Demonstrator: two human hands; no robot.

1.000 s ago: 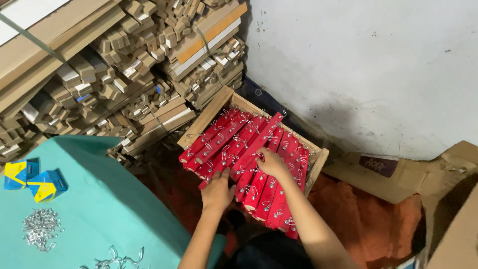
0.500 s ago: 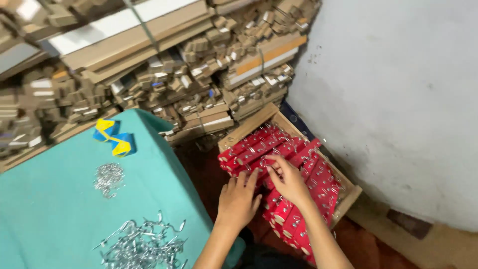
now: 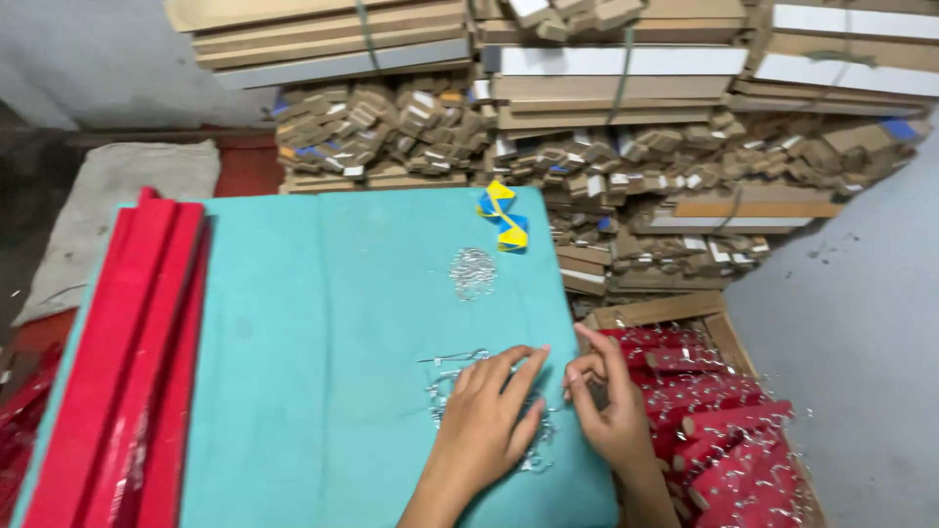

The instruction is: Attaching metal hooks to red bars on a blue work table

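Head view: the left hand (image 3: 486, 420) lies flat, fingers spread, on a pile of small silver wire hooks (image 3: 479, 406) on the teal table (image 3: 323, 342). The hooks are tangled and point every which way, so the pile has no clear long side. The right hand (image 3: 606, 406) is just beside it at the table edge, fingers curled in a pinch; I cannot tell if it holds a hook. A wooden box (image 3: 655, 311) of red tubes (image 3: 719, 430) sits below on the right. Long red strips (image 3: 127, 372) run along the table's left side.
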